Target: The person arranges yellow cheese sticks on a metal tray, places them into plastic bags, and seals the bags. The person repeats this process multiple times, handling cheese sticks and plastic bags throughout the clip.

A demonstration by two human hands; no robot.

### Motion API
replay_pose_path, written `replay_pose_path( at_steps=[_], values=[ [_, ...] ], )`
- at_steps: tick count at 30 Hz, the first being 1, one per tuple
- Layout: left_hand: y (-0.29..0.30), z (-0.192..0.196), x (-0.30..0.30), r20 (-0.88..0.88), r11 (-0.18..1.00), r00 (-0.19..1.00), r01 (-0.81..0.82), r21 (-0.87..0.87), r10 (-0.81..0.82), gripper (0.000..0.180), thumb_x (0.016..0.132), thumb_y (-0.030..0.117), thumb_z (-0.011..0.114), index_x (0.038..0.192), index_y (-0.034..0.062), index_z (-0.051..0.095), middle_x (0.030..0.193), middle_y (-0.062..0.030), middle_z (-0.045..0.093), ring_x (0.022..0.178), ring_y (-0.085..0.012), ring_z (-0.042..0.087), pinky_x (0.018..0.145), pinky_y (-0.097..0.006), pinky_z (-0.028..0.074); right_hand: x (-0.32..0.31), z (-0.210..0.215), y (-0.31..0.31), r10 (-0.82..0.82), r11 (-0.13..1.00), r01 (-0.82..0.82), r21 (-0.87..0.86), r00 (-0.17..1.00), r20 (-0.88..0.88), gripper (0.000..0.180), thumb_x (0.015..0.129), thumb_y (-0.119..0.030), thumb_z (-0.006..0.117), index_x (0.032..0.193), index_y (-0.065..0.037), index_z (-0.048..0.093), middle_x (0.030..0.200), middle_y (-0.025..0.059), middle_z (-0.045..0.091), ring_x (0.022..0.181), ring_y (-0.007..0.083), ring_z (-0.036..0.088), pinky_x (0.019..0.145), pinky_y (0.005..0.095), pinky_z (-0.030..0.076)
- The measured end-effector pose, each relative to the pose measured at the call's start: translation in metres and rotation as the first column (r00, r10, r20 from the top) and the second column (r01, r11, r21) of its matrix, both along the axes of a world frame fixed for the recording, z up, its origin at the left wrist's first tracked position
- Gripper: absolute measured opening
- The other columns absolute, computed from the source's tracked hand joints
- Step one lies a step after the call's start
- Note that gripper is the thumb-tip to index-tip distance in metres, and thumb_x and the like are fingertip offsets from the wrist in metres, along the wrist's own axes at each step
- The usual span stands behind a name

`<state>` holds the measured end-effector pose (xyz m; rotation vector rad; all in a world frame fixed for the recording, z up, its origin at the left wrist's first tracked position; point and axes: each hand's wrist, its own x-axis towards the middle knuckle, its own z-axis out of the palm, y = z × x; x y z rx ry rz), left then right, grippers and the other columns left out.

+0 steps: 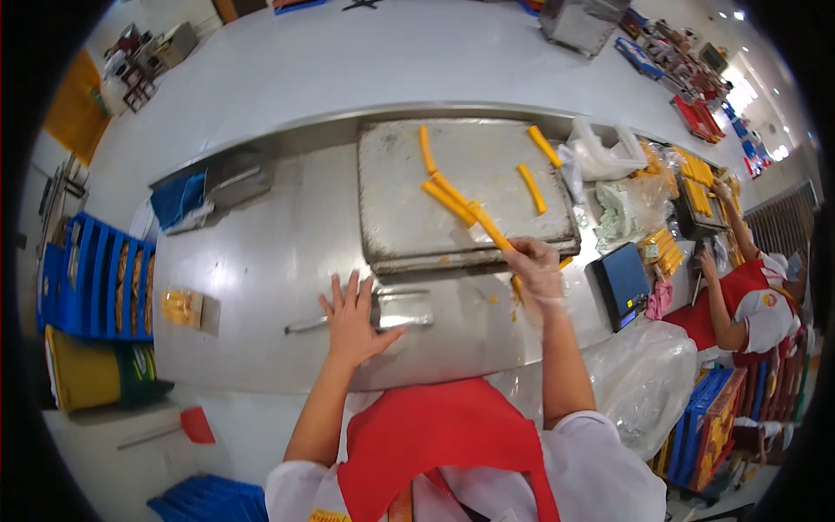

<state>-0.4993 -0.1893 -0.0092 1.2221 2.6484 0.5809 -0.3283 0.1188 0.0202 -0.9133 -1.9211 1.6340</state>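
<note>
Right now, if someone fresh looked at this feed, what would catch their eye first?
The orange sticks scattered on the big metal tray at the centre of the steel table. The gloved right hand grips one orange stick at the tray's near right corner. The bare left hand lies flat, fingers spread, on the metal tongs, and the person's red apron fills the bottom edge.

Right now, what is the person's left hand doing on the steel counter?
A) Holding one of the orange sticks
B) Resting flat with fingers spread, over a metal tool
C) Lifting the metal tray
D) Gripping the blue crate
B: the bare left hand lies flat, fingers spread, on the metal tool on the counter, while the gloved right hand holds an orange stick at the tray edge.
</note>
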Motion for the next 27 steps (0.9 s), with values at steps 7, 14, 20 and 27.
replay_pose_path(
  at_steps=[7,14,20,27],
  values=[
    [0.007,-0.021,-0.012,0.135,0.986,0.99,0.01,0.166,-0.032,0.061,0.08,0.019,0.059,0.141,0.0205,0.051,0.157,-0.0171,0.031,0.149,-0.0489,0.013,0.113,-0.075,0.008,-0.011,-0.047,-0.055,0.518,0.843,-0.487,-0.226,0.849,0.104,0.02,0.086,-0.015,0.069,0.096,0.003,0.07,0.08,0.0066,0.064,0.063,0.0126,0.055,0.055,0.0279,0.044],
    [0.007,-0.02,-0.007,0.018,0.983,0.995,0.092,0.16,-0.096,0.03,0.079,0.015,0.061,0.106,0.0196,0.071,0.157,-0.0155,0.03,0.15,-0.047,0.01,0.112,-0.077,0.005,-0.038,-0.053,-0.089,0.468,0.86,-0.51,0.005,0.792,0.392,0.027,0.088,-0.024,0.068,0.096,0.001,0.072,0.074,0.0095,0.068,0.062,0.0149,0.061,0.059,0.03,0.049],
    [0.012,-0.019,0.0,-0.082,0.99,0.995,0.061,0.128,-0.051,0.024,0.079,0.02,0.062,0.097,0.0199,0.076,0.157,-0.0184,0.032,0.149,-0.0499,0.012,0.109,-0.079,0.007,-0.042,-0.029,-0.11,0.276,0.862,-0.452,0.228,0.796,0.538,0.032,0.087,-0.031,0.07,0.098,-0.002,0.076,0.084,0.0206,0.071,0.081,0.0313,0.07,0.077,0.0414,0.053],
    [0.015,-0.02,0.002,-0.079,0.986,0.997,0.028,0.162,-0.016,0.022,0.077,0.022,0.061,0.092,0.0167,0.076,0.154,-0.0207,0.037,0.148,-0.0488,0.016,0.111,-0.077,0.005,-0.041,-0.024,-0.111,0.336,0.872,-0.458,0.17,0.814,0.473,0.031,0.088,-0.029,0.07,0.102,-0.002,0.075,0.093,0.0266,0.068,0.094,0.0415,0.065,0.086,0.0477,0.05]
  ],
)
